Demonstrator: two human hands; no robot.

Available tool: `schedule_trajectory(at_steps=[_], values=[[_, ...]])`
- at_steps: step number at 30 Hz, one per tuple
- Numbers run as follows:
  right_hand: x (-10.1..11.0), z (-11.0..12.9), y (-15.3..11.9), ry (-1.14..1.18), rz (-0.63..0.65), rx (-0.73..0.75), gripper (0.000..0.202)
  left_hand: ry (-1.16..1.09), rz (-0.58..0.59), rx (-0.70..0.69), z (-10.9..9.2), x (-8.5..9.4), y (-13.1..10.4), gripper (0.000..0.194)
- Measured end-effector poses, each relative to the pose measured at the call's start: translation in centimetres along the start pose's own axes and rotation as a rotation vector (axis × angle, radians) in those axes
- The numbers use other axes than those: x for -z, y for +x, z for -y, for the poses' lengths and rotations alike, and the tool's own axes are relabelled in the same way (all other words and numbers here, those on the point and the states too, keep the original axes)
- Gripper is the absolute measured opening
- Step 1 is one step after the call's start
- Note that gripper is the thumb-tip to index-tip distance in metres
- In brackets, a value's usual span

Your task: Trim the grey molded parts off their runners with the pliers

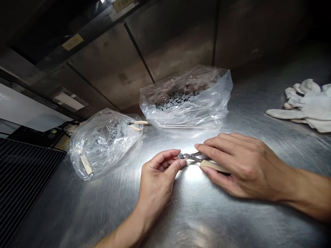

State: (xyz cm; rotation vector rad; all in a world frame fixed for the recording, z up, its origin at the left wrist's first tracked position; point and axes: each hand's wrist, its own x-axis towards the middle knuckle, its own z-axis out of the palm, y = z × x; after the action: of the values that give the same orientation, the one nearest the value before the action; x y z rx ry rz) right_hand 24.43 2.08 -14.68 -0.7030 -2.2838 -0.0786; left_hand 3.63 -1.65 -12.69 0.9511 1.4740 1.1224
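Note:
Between thumb and fingertips, my left hand [159, 172] pinches a small grey piece [180, 156]. My right hand [243, 165] is wrapped round the cream handles of small cutting pliers [192, 157]. The pliers' jaws point left and meet the grey piece at my left fingertips; whether they bite into it is too small to tell. Behind my hands stands an open clear plastic bag [186, 113] holding many similar grey pieces. To the left lies a second clear bag [106, 141] with more grey pieces inside.
Cream-handled pliers [137, 124] rest at the left bag's right edge, and a cream-coloured object [86, 165] lies at its front. White work gloves [307, 103] lie on the right of the metal table [124, 213]. A dark ribbed panel [23, 179] borders the left side.

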Motion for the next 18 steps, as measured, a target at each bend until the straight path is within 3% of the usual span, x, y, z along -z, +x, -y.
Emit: schedule_trajectory(at_steps=[18], values=[[0.06, -0.05, -0.02, -0.057, 0.056, 0.026, 0.028, 0.160, -0.020, -0.044, -0.20, 0.18, 0.20, 0.021]])
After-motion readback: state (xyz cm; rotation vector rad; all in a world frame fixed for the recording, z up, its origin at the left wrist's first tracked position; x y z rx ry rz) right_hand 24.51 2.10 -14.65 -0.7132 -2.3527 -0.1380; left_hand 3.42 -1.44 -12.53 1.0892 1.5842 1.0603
